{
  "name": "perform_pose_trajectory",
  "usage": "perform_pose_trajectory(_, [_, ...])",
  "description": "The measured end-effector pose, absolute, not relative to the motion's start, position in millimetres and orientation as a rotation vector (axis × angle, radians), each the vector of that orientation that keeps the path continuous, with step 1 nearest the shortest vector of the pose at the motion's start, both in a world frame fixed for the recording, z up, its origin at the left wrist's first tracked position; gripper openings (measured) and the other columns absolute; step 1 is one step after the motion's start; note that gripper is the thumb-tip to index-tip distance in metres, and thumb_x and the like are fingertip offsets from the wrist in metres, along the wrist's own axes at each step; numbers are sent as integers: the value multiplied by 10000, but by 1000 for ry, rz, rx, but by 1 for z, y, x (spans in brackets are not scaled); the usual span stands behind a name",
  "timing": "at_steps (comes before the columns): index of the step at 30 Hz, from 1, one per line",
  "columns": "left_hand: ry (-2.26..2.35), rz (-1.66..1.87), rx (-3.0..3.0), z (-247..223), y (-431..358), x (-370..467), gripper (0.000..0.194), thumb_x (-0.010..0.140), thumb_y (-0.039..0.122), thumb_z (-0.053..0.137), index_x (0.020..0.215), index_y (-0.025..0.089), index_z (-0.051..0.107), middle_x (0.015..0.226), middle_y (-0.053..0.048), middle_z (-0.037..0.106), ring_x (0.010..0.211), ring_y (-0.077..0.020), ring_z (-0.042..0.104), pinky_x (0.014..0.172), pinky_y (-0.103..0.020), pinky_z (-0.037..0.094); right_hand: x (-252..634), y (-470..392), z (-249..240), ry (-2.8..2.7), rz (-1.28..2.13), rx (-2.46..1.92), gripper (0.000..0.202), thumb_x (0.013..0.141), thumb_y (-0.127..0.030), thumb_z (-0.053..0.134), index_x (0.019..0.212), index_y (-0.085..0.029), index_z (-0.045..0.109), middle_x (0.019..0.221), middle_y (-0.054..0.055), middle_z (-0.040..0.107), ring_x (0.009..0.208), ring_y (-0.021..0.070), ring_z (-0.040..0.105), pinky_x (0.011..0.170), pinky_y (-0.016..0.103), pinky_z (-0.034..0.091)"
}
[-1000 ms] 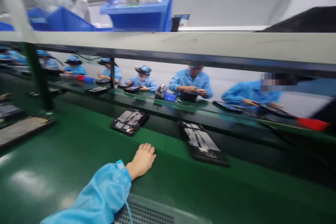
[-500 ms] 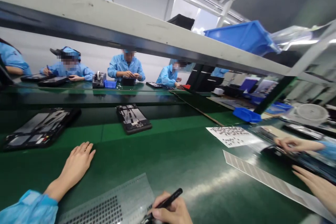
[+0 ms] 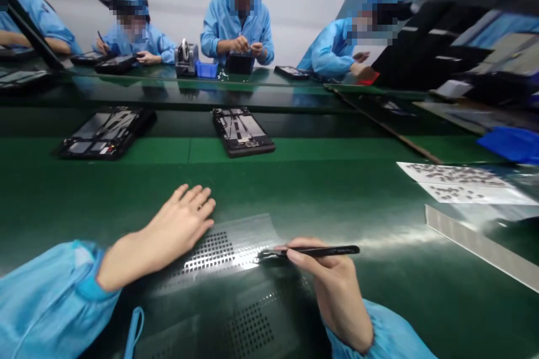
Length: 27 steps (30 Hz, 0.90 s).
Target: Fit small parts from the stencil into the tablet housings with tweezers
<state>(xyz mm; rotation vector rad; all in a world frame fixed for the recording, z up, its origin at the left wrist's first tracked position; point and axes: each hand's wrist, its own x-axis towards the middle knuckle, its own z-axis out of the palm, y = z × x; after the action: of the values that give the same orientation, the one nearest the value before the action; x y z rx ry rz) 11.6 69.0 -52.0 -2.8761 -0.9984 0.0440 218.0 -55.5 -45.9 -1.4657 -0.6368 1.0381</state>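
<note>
My right hand (image 3: 337, 275) grips black tweezers (image 3: 328, 251), their tips over the right part of a clear sheet (image 3: 256, 230). Rows of small dark square pieces (image 3: 210, 249) cover the sheet's middle and left. Whether the tips pinch a piece is too small to tell. My left hand (image 3: 181, 221), palm down with fingers apart, lies at the sheet's upper left edge and holds nothing. Nearer to me is a second clear sheet (image 3: 286, 325) with similar dark squares.
Beyond my hands lie two opened tablet-like devices (image 3: 109, 132), (image 3: 244, 132). On the right are a white sheet with scattered dark pieces (image 3: 458, 182), a long pale strip (image 3: 475, 249) and a blue bin (image 3: 511, 145). Several co-workers in blue sit across the bench.
The view has tilted down and turned left. My left hand has come to the sheet's edge from farther away. My right hand still grips the tweezers over the sheet.
</note>
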Motion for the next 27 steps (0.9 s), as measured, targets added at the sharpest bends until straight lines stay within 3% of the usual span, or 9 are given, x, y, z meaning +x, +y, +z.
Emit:
perform_pose_trajectory(3, [-796,96,-3009,-52,40,15,308,806,196,448,1106,174,514,1239,-102,473,1164,-240,408,980,-425,267,212,-47,-40,-698,1043,-1470,66,578,-226,703,641,-224,684,668,5,678,692,175,599,699,281,420])
perform_pose_trajectory(9, [-611,117,-3126,-64,25,6,548,657,3,438,1191,125,420,1281,-123,415,1187,-234,378,968,-393,317,193,-31,-53,-839,1057,-1475,30,575,-204,696,601,-215,686,637,-4,661,656,165,587,640,264,428])
perform_pose_trajectory(15, [-473,-121,-3079,-67,18,5,434,730,16,396,1157,75,440,1213,-148,485,1134,-261,438,943,-410,359,183,-34,-70,-846,1043,-1503,20,601,-240,678,609,-224,687,634,-6,660,631,162,593,593,250,442])
perform_pose_trajectory(19, [-521,-266,-3031,-72,13,8,426,725,7,398,1139,101,442,1195,-130,505,1113,-259,458,937,-408,367,186,-36,-72,-852,1012,-1522,15,611,-243,679,620,-240,691,650,-16,665,651,148,595,611,226,445])
perform_pose_trajectory(27, [-527,-315,-3030,-74,10,13,413,729,50,460,1140,90,441,1187,-143,507,1111,-291,454,926,-428,370,191,-33,-74,-853,1009,-1530,14,609,-246,682,614,-248,694,649,-17,671,649,138,601,615,211,448])
